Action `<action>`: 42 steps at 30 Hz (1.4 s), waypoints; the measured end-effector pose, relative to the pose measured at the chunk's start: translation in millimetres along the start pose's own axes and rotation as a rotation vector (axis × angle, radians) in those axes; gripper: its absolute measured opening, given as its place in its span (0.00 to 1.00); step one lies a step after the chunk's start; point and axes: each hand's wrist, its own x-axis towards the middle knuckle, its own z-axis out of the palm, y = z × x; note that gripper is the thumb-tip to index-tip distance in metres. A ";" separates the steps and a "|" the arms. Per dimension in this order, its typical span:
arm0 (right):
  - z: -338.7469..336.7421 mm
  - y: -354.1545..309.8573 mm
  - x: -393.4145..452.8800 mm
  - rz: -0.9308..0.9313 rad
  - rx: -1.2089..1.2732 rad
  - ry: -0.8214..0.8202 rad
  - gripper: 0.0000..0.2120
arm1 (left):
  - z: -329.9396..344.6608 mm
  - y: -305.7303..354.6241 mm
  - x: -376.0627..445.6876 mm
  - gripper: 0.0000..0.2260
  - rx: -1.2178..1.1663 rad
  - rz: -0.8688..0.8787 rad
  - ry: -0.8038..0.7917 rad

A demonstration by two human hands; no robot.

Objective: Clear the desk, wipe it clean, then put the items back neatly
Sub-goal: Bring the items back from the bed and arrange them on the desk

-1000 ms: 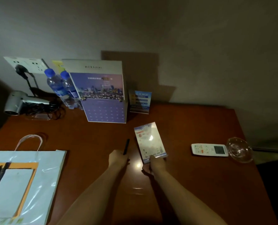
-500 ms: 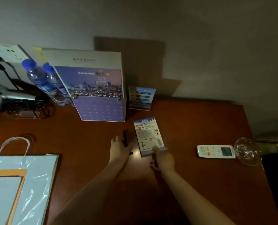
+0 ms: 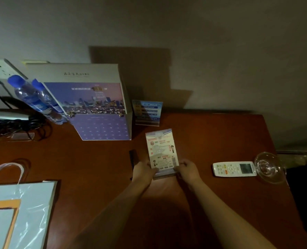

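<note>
Desk (image 3: pixel 212 133) holds upright sign stand (image 3: pixel 162 153), base gripped by left hand (image 3: pixel 143 170), right hand (image 3: pixel 188 169)

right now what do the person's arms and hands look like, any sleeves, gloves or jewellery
Both forearms are bare up to the frame's bottom edge: no sleeves show. The left hand and right hand wear no gloves. No watch, bracelet or ring is visible, though the light is dim and the fingers are partly hidden.

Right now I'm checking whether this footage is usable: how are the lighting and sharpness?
Head view: dim, with the calendar casting a hard shadow on the wall; print on the sign held by the left hand and right hand is blurred; wide-angle bending tilts the bottles.
</note>
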 end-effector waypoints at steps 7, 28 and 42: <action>-5.3 1.7 -4.2 -0.248 -0.154 0.156 0.11 | 3.7 14.3 0.4 0.08 0.020 0.165 0.110; -3.5 72.0 -37.8 -0.413 -0.887 0.092 0.24 | 46.3 -18.6 -56.0 0.28 0.394 0.197 0.068; -9.1 41.2 -0.1 -0.321 -0.886 0.141 0.25 | 54.8 30.9 -9.5 0.29 0.816 0.207 -0.017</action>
